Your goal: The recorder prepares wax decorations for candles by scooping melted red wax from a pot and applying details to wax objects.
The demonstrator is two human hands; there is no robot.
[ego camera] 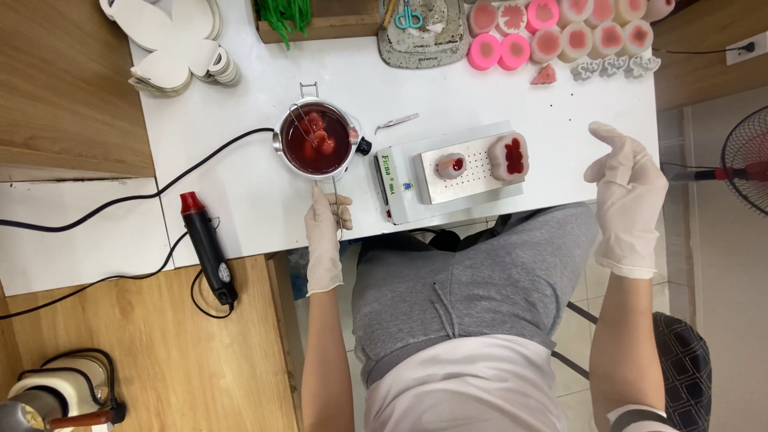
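My left hand (pixel 326 228), in a white glove, grips the wire handle of a whisk (pixel 332 196) whose head rests in a small metal pot (pixel 316 142) of dark red liquid with pink lumps. My right hand (pixel 628 188), also gloved, hovers open at the table's right edge, holding nothing. Between them sits a white scale with a metal plate (pixel 448 172) carrying a small pink piece with a red centre (pixel 450 166) and a larger pink flower-shaped mould (pixel 510 157).
A red and black heat gun (pixel 206 244) lies at the table's left front edge with its cord. Metal tweezers (pixel 396 122) lie behind the scale. Several pink moulds (pixel 560 32), white cut shapes (pixel 172 48) and a tray with scissors (pixel 420 32) line the back. A fan (pixel 748 168) stands right.
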